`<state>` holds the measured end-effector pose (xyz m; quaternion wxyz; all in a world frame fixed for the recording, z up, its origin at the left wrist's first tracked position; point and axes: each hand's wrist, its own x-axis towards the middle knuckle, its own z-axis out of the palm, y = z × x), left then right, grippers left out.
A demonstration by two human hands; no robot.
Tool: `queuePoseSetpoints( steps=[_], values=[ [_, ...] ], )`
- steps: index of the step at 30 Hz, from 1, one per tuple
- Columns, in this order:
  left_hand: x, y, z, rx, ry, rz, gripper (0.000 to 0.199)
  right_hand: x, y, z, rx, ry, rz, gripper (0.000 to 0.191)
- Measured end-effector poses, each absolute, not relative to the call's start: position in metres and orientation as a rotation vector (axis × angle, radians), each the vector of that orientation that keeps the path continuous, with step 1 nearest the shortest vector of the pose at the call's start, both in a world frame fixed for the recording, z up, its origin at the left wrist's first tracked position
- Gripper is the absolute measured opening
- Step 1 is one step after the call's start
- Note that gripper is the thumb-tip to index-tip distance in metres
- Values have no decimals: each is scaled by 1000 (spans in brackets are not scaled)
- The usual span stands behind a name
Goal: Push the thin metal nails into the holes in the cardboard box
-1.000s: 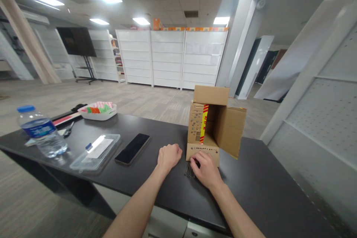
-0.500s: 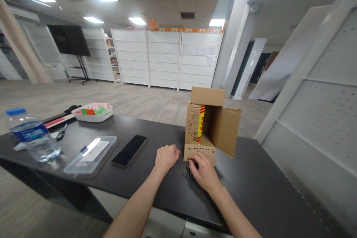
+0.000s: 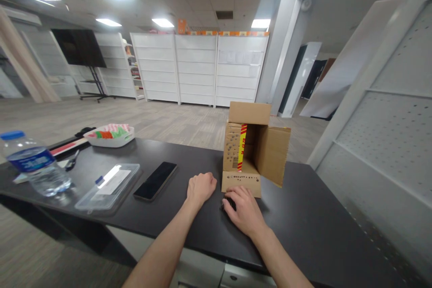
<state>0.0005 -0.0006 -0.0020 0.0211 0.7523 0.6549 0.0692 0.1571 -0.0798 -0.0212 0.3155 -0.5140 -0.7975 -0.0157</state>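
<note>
A cardboard box (image 3: 231,146) stands on the dark table with its opening toward me and its flaps folded out. Punched dots and a yellow-red tape strip mark its side; a row of small holes runs along the front flap (image 3: 241,182). In front of that flap, my right hand (image 3: 245,209) curls its thumb and fingers round a bunch of thin metal nails (image 3: 223,207), now mostly hidden beneath it. My left hand (image 3: 201,187) rests on the table left of the box, closed in a fist; whatever it may hold is hidden.
Left of my hands lie a black phone (image 3: 155,181) and a clear plastic case (image 3: 84,200). Farther left stands a water bottle (image 3: 37,168). A white basket (image 3: 111,142) of colourful packets sits near the far edge. A perforated panel (image 3: 398,144) rises on the right.
My right hand has shifted slightly left and now covers most of the nails that were showing beside it. My left hand stays in its fist. The view has moved slightly.
</note>
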Motion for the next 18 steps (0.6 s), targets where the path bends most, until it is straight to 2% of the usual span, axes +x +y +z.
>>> queuePoseSetpoints(
  steps=[18],
  values=[
    [1, -1, -2, 2324, 2031, 215, 38, 155, -85, -13, -1325, -2197, 35, 20]
  ],
)
